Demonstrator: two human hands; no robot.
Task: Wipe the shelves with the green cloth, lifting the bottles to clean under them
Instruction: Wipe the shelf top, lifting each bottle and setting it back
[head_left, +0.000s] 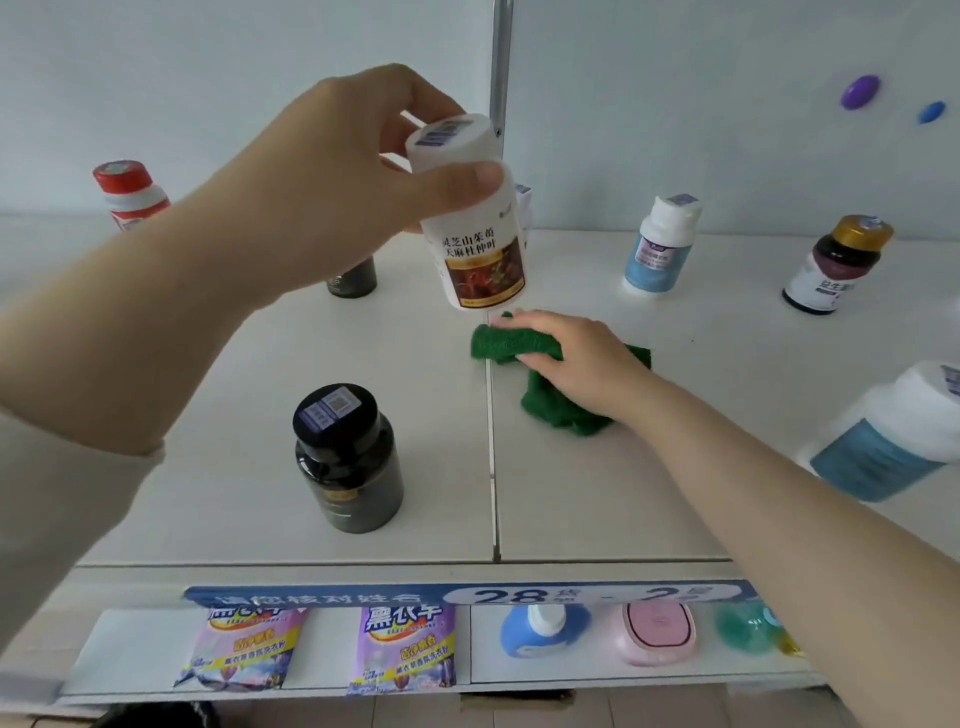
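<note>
My left hand (332, 171) grips a white bottle (475, 228) with a brown label by its cap and holds it lifted above the white shelf (597, 493). Just below and to the right of it, my right hand (576, 358) presses the green cloth (519, 345) flat on the shelf, fingers curled over its folded edge. The cloth lies beside the seam between the two shelf panels, under the raised bottle.
A black bottle (345, 462) stands front left, another dark one (353, 280) behind my left arm, a red-capped one (132, 195) far left. Blue-labelled bottles (660, 249) (898, 436) and a gold-capped bottle (836, 267) stand to the right. The lower shelf holds detergent packets (400, 649).
</note>
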